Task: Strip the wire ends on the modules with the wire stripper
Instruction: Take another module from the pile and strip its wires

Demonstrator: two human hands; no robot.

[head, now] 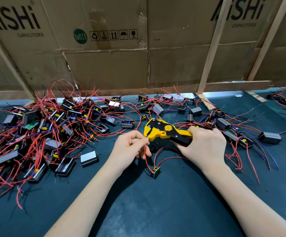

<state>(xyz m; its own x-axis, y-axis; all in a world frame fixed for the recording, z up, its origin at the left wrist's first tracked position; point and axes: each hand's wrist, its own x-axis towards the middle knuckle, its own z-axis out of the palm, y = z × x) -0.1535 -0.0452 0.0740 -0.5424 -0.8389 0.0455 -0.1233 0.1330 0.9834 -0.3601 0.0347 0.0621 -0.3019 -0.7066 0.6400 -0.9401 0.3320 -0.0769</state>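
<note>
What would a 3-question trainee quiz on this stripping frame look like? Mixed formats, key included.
1. True or false: the right hand grips the yellow-and-black wire stripper by its handles.
2. Multiple choice: the red wire pinched by the left hand leads down to: A) a small bare circuit board on the mat; B) a cardboard box; C) nothing.
3. Fill in: the big tangled pile of modules lies on the person's ____ side.

Key: 1 true; 2 A; 3 left.
</note>
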